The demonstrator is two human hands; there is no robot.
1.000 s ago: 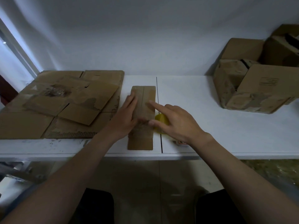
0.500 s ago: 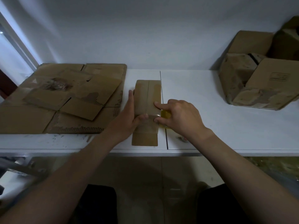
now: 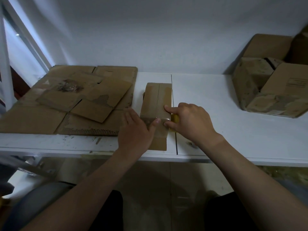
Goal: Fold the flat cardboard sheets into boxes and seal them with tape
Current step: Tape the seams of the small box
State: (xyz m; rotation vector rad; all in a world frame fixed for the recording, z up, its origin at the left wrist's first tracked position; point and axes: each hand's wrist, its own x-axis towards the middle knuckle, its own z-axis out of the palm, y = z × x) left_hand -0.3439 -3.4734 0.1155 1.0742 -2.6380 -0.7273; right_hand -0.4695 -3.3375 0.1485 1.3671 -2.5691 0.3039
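A small narrow cardboard box (image 3: 156,97) lies lengthwise in the middle of the white table (image 3: 216,117). A band of clear tape (image 3: 160,120) crosses its top. My left hand (image 3: 135,132) grips the box's left side, and its thumb lies on the tape. My right hand (image 3: 191,122) is at the box's right edge, its forefinger and thumb tips touching the box top. It curls round a yellow tape roll (image 3: 175,118), which is mostly hidden under the palm.
A pile of flat cardboard sheets (image 3: 75,100) covers the left part of the table. Several worn folded boxes (image 3: 266,90) are heaped at the back right against the wall. A seam (image 3: 174,104) in the tabletop runs just right of the small box.
My left hand has shifted from lying flat on the box to gripping its side, thumb now over the tape. My right forefinger has drawn back to the box's right edge.
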